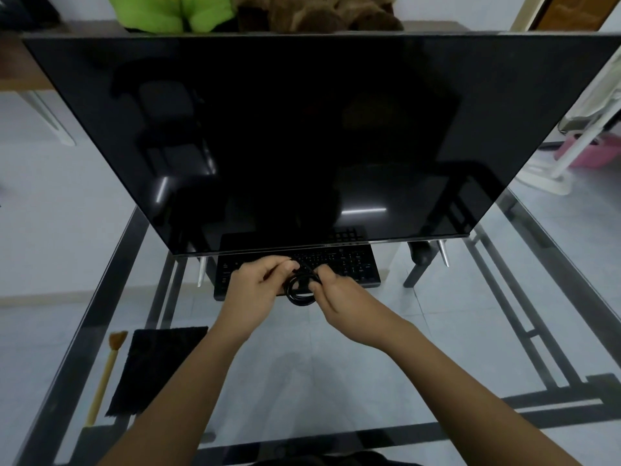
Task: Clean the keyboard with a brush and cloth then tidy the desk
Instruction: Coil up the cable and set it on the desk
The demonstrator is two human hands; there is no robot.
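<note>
A black keyboard (pixel 356 269) lies on the glass desk (pixel 420 331) under the lower edge of a large dark screen (pixel 302 129). Just in front of it both hands meet on a coiled black cable (pixel 299 290). My left hand (pixel 255 284) pinches the coil from the left, and my right hand (pixel 339 294) pinches it from the right. The hands hide the middle keys. At the near left lie a black cloth (pixel 158 368) and, beside it, a brush (pixel 104 375) with a pale wooden handle and brown bristles.
The screen stands on thin metal legs (pixel 443 253) and blocks the far half of the desk. A dark metal frame shows through the glass. A white fan base (pixel 544 183) and a pink object (pixel 594 153) stand on the floor at the right.
</note>
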